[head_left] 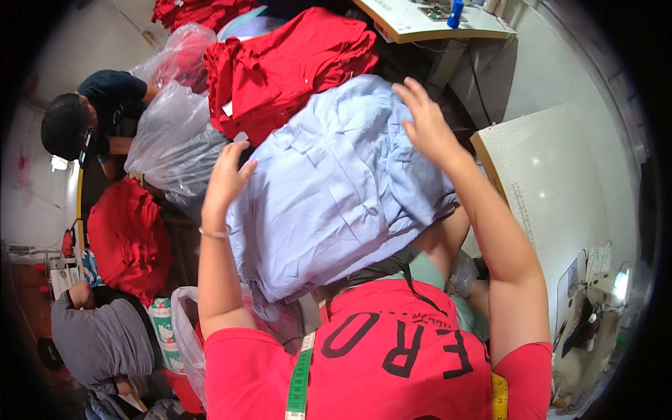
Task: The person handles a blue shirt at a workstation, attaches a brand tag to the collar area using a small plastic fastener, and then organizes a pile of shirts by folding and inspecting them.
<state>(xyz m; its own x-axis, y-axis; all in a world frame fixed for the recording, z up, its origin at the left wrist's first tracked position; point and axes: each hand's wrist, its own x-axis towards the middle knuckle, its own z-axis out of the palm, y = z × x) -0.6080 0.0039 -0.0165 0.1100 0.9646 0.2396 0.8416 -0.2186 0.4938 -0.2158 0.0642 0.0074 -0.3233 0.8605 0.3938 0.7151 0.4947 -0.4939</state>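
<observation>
Your left hand (227, 176) and right hand (428, 127) are wide apart, unclenched at opposite edges of the blue cloth (325, 185), which lies over your lap (446, 241), apparently for support, though I cannot tell whether either touches it.

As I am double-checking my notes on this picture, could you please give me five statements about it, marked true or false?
1. The blue cloth lies between the left hand and the right hand. True.
2. Both hands are clenched into fists. False: both are open.
3. A pile of red cloth lies beyond the blue cloth. True.
4. The person's shirt is white. False: it is red.
5. A tape measure hangs over the shirt. True.
</observation>
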